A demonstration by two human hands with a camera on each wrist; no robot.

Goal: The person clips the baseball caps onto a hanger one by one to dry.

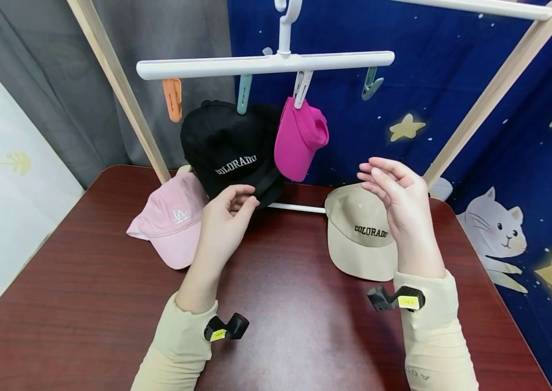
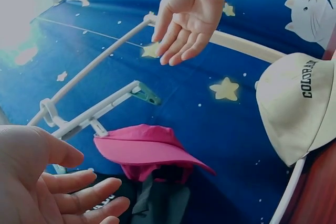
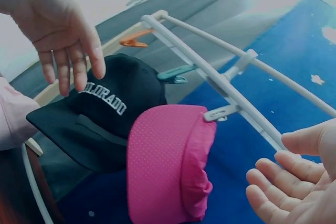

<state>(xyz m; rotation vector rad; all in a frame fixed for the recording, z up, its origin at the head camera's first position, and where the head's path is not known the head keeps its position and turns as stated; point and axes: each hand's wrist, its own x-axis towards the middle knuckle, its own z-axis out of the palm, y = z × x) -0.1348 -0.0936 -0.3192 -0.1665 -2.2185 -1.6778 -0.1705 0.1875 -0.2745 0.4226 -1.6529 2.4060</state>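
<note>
In the head view, the left hand (image 1: 223,222) is raised before the black cap (image 1: 227,144), its fingers loosely bent and grasping nothing. The black cap hangs by a teal clip (image 1: 244,93) from a white hanger (image 1: 261,64); beside it the magenta cap (image 1: 300,138) hangs from a white clip (image 1: 301,89). The right hand (image 1: 407,203), likewise free of any grip, is raised in front of the tan cap (image 1: 354,217), which lies on the table (image 1: 276,309). A pale pink cap (image 1: 178,212) rests at the left.

In the left wrist view, the left palm shows, fingers spread, near the magenta cap.

In the right wrist view, the right fingers are relaxed near one end of the hanger. The left fingertips overlap the black cap there; whether they touch it is hard to tell.
</note>
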